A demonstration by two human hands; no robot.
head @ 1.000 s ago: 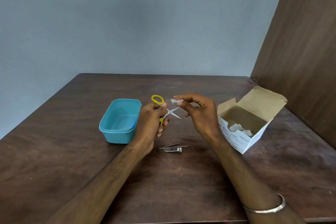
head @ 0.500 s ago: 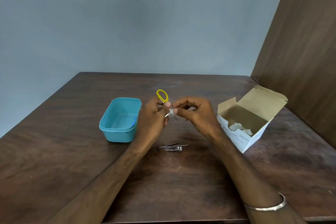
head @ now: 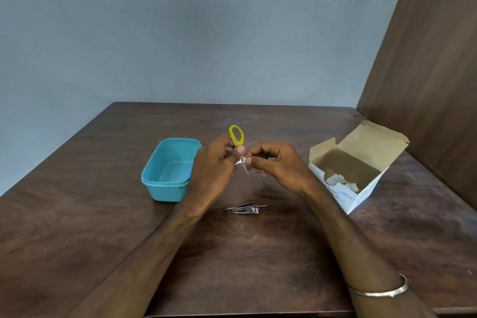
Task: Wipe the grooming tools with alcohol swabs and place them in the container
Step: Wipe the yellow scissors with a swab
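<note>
My left hand (head: 214, 162) is gripping the scissors (head: 238, 147) upright, steadying the blades while my right hand (head: 273, 162) is pinching the swab (head: 242, 160) around them.

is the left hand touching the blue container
Cannot tell. In the head view the left hand overlaps the blue container rim's right edge, but it looks raised, holding the scissors.

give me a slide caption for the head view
Left hand holds yellow-handled scissors while right hand wipes the blades with a swab, beside the teal container.
</note>
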